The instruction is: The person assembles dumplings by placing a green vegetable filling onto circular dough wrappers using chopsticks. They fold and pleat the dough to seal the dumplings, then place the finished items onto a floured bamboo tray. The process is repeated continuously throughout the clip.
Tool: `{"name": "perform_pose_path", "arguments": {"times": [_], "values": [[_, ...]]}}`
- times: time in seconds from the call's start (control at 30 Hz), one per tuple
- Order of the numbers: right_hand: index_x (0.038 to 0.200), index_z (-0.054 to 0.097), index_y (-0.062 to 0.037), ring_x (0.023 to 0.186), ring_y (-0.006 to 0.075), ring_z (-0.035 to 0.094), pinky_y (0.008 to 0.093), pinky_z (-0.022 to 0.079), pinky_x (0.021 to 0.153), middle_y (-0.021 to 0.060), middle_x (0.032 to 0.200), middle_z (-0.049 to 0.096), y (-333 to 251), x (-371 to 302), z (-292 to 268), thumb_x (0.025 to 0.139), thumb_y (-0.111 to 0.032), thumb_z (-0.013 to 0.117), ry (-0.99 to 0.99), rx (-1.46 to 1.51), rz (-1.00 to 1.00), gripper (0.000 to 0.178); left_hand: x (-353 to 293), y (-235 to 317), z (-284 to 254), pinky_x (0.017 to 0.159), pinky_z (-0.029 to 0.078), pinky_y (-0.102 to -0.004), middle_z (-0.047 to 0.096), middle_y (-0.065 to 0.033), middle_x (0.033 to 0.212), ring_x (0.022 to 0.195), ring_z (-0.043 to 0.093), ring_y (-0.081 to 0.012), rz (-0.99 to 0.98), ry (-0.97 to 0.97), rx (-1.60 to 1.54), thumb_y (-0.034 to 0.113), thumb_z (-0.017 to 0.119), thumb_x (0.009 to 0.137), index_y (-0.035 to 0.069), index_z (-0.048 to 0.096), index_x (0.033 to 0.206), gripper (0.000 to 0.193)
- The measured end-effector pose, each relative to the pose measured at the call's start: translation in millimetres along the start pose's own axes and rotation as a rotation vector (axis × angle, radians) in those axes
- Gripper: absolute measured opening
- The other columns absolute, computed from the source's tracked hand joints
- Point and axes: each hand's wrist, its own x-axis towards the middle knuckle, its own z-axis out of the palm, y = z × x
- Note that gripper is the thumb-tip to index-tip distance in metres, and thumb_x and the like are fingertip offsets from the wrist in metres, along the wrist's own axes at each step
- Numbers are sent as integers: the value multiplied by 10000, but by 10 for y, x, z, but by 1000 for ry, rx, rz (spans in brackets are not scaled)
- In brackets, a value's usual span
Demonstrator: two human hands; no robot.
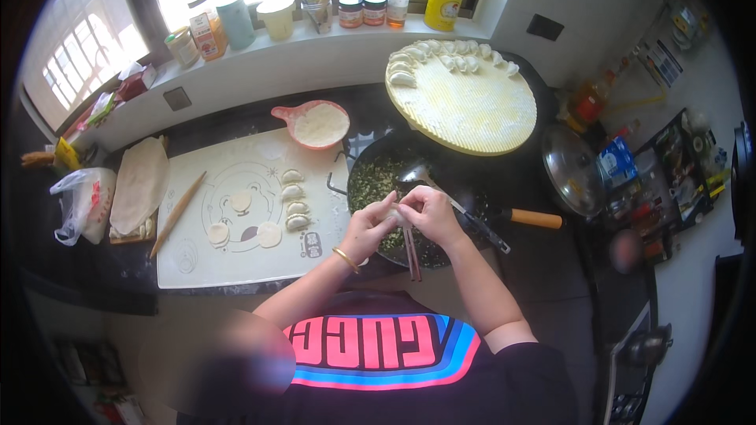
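Over the near part of a dark pan (364, 159), my left hand (370, 227) and my right hand (431, 212) meet with fingers pressed together. Between their fingertips is a small pale dumpling (400, 216), mostly hidden by the fingers. Chopped green filling (370, 189) fills the pan. Brown chopsticks (412, 256) show below my hands, their far ends hidden. A metal ladle (414, 176) rests in the filling. Left of the pan, a white mat (197, 264) bears round dough wrappers (269, 234), a short column of folded dumplings (296, 208) and a wooden rolling pin (178, 216).
Behind the pan is a round yellow tray (480, 110) with several dumplings along its far edge. A pink bowl (285, 113) of flour stands behind the mat. A wooden handle (535, 219) juts right. A glass lid (573, 169) leans farther right; a plastic bag (83, 208) sits far left.
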Motion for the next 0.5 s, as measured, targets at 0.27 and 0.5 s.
{"name": "perform_pose_path", "arguments": {"times": [0.27, 0.5], "values": [[724, 621, 10, 641, 185, 598, 297, 475, 592, 104, 726, 610, -46, -35, 56, 698, -106, 656, 42, 41, -52, 124, 31, -129, -22, 810, 438, -230, 566, -39, 1085, 914, 518, -72, 58, -9, 114, 84, 570, 849, 12, 396, 1305, 493], [712, 609, 16, 629, 191, 599, 294, 477, 590, 107, 713, 606, -77, -35, 40, 702, -99, 645, 13, 0, 26, 121, 5, -100, -1, 810, 437, -237, 563, -62, 1076, 936, 530, -95, 32, 6, 176, 77, 565, 848, 5, 434, 1276, 453]]}}
